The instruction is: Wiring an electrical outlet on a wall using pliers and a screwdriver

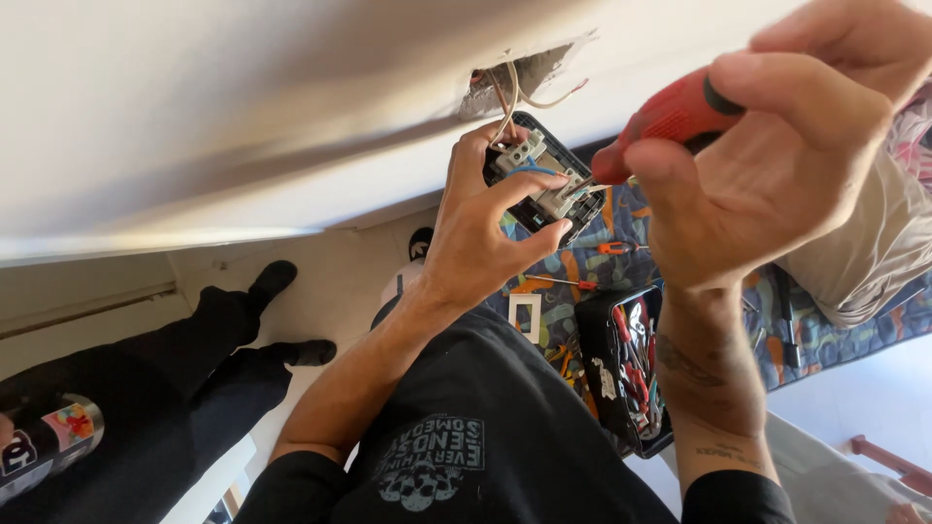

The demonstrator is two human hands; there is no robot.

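I see a black switch module [540, 180] held up close to the white wall, just below a rough hole where thin pale wires come out and run down into it. Its back faces me, showing grey terminal blocks and a short blue wire looped across them. It sits tilted, gripped around its lower-left edge. The red-handled screwdriver [670, 118] slants down from the upper right, its metal tip resting on the module's right-hand terminals.
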